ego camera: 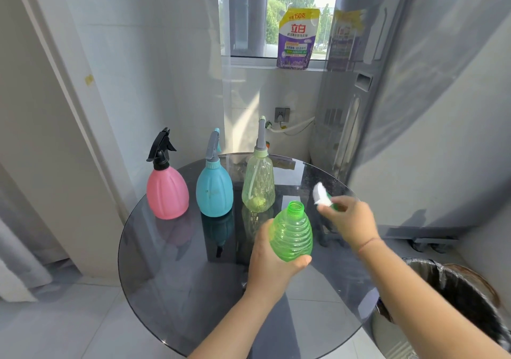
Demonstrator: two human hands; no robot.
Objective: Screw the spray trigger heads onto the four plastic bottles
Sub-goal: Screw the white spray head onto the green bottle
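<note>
Three bottles stand in a row at the back of the round glass table point(171, 289), each with a trigger head on: a pink bottle point(167, 193) with a black head, a blue bottle point(214, 191) with a grey head, and a clear yellowish bottle point(258, 184) with a grey head. My left hand point(272, 259) grips a green ribbed bottle point(292, 233), tilted, its threaded neck bare. Just to the right of that neck, my right hand point(351, 220) holds a white and green trigger head point(322, 194), blurred by motion.
A tall grey appliance point(414, 96) rises at the right. A bin with a black liner point(456, 298) sits at the lower right beside the table. A purple detergent pouch point(298, 41) stands on the window sill.
</note>
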